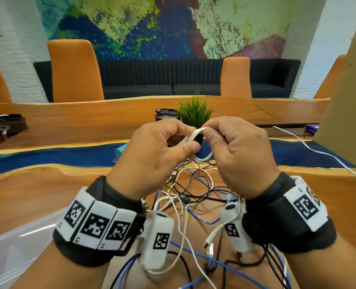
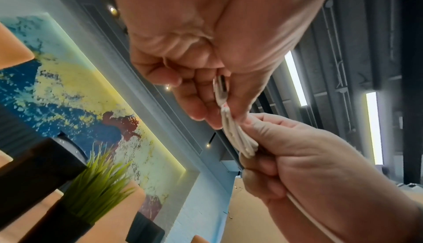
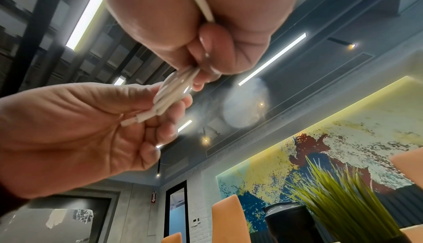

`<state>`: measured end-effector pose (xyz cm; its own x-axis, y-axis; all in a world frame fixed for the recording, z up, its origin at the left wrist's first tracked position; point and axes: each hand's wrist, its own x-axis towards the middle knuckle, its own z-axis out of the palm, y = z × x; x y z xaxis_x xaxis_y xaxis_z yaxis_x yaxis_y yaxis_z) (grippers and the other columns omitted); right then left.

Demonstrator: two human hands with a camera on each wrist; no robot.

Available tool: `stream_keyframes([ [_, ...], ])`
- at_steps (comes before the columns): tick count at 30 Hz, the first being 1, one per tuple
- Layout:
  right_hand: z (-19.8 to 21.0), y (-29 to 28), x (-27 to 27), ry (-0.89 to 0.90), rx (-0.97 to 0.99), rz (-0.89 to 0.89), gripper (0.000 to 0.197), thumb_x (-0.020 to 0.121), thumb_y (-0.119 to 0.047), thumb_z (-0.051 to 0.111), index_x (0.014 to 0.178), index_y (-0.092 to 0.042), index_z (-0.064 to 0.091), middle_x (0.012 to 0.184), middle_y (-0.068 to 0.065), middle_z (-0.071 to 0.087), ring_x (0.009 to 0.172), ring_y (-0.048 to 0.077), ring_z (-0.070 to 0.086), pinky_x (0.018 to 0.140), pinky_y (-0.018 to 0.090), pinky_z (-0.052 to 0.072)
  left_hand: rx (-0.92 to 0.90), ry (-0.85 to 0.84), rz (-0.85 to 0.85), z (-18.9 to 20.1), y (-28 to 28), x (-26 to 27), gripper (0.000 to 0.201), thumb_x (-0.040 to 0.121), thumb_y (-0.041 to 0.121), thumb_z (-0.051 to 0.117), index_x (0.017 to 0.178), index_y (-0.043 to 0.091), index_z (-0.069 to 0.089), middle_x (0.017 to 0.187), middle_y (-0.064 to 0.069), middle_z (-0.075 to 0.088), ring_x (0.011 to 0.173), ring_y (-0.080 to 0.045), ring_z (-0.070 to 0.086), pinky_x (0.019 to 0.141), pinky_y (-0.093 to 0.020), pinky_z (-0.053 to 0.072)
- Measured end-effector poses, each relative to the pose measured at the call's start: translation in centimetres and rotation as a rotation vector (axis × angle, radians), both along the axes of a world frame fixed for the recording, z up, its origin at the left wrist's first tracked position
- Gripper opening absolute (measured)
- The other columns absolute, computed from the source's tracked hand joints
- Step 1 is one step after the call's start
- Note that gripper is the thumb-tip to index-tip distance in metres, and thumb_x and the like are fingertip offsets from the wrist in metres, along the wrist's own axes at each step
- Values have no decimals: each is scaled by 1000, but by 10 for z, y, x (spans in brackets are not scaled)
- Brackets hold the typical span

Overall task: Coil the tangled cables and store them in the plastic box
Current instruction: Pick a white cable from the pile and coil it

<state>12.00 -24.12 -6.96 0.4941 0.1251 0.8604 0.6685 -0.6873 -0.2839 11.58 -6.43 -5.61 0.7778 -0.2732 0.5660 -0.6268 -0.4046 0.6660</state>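
Pinching a small white coiled cable [image 1: 198, 137], the left hand [image 1: 156, 155] and right hand [image 1: 237, 153] could slip, letting loops spring loose.

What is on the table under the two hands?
Under the left hand and right hand lies a tangle of cables, white, black and blue. The wrists cover parts.

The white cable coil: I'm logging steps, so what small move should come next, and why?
Probably tuck the loose plug end around the white cable coil to lock it. Both the left hand and the right hand pinch the small finished loops, the connector lies free in the left grip, and nothing binds the coil yet.
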Motion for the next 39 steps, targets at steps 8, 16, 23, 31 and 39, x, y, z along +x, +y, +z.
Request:
stream_keyframes([
  [8,0,2,0,21,62,27,17,97,-19,55,96,-13,71,83,-4,66,78,9,57,69,22,44,-280,60,-38,-8,-8,6,13,89,4,70,100,8,75,88,-4,76,79,-11,72,68,-19,54],
  [16,-7,3,5,162,89,125,25,97,-20,55,118,-19,69,100,-4,72,95,8,64,84,31,53,-465,183,-25,-12,-6,13,18,93,-1,60,103,9,72,85,-10,75,76,-21,72,73,-34,61],
  [23,-12,-23,20,334,-117,-69,17,94,-15,58,97,-24,72,77,-8,65,69,3,57,68,30,49,-674,216,109,6,34,26,18,94,-3,58,99,9,71,77,-3,72,70,-13,67,70,-27,59],
  [31,-11,-14,18,488,-142,-181,14,92,-26,63,85,-23,75,73,-7,65,73,14,60,69,34,51,-704,262,-8,10,32,21,18,93,-4,58,99,6,71,77,-2,74,74,-13,69,74,-27,61],
  [39,9,-10,9,673,1010,529,11,94,-13,56,92,-7,65,71,5,68,61,13,64,55,23,56,-710,366,-223,2,9,10,18,90,-4,59,93,6,73,79,-8,73,74,-18,69,66,-26,59],
])
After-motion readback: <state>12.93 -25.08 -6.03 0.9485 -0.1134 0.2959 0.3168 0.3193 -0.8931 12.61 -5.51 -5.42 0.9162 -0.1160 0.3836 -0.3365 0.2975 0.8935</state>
